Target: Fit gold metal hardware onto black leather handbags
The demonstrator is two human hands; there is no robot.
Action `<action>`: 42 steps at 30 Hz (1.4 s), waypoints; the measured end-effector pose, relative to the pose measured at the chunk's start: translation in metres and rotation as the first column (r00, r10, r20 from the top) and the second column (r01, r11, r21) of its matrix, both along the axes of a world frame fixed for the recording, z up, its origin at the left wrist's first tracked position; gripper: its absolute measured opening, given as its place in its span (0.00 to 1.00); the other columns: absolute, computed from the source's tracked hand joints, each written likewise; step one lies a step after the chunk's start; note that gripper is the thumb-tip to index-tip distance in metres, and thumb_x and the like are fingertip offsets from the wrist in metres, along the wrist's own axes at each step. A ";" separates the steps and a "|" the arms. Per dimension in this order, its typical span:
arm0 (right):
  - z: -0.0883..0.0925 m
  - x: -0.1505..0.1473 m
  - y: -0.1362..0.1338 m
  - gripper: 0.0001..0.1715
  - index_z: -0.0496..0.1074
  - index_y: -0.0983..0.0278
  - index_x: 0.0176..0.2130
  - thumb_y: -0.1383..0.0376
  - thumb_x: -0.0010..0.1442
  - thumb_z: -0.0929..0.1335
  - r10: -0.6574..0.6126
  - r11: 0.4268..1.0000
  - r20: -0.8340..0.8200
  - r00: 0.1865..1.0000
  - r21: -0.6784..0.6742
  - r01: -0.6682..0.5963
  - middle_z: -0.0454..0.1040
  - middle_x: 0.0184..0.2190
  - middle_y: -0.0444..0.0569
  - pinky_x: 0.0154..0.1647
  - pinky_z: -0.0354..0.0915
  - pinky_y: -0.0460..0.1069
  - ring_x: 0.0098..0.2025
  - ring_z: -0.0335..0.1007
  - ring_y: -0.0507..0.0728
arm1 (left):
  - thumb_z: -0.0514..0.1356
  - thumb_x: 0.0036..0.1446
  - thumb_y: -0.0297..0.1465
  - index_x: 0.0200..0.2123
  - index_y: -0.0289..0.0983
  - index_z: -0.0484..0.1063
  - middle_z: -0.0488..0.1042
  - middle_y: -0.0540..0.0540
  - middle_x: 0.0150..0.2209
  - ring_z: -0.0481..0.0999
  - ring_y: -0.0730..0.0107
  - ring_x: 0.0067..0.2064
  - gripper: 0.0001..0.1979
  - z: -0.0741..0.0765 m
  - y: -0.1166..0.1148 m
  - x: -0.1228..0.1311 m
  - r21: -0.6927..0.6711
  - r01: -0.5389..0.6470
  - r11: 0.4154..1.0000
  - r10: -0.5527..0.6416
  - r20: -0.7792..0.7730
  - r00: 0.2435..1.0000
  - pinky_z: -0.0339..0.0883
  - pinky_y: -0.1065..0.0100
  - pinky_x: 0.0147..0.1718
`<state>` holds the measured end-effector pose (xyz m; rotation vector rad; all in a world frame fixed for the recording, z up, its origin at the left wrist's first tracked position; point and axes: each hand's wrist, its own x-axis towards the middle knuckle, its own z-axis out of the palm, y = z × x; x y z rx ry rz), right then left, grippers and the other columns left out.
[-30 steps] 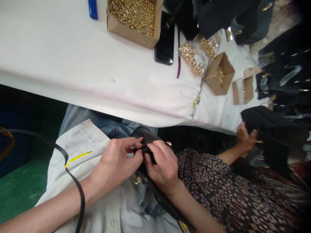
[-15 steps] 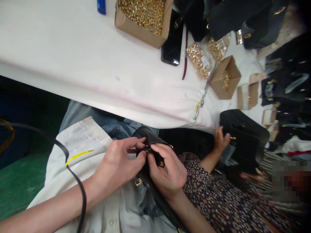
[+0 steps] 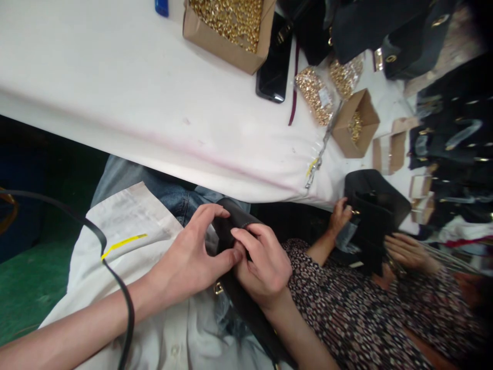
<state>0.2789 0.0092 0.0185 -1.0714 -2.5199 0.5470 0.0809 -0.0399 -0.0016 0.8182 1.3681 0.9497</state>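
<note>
A black leather handbag [image 3: 246,303] with a small gold buckle [image 3: 219,288] lies across my lap, its stitched flap [image 3: 233,215] upward. My right hand [image 3: 264,264] is closed on the flap's edge, fingers curled in. From the other side my left hand [image 3: 196,246] grips the bag, index finger on the flap and thumb pressed in beside my right fingertips. Thumb and index finger are spread wide. Whatever lies between the fingertips is hidden. Clear plastic wrap [image 3: 229,313] hangs on the bag below the buckle.
Along the white table [image 3: 127,77] stand a cardboard box [image 3: 219,49] of gold fittings, a black phone [image 3: 274,77], a bag of gold pieces [image 3: 315,96] and a smaller box [image 3: 352,139]. At right a co-worker's hands hold another black bag [image 3: 370,221]. A black strap [image 3: 125,293] crosses my left forearm.
My left thumb and index finger have spread farther apart on the flap. My right fingers have curled in more, hiding the gold piece seen before. The co-worker's second hand has come up onto their bag.
</note>
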 end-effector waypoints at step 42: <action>0.040 -0.011 0.003 0.17 0.83 0.59 0.47 0.75 0.65 0.70 -0.518 0.748 -0.279 0.808 -0.606 0.271 0.78 0.38 0.46 0.40 0.72 0.48 0.39 0.77 0.55 | 0.72 0.57 0.33 0.67 0.47 0.67 0.72 0.40 0.61 0.74 0.43 0.65 0.36 0.040 0.003 -0.008 0.068 0.184 0.981 -0.144 -0.389 0.910 0.77 0.43 0.62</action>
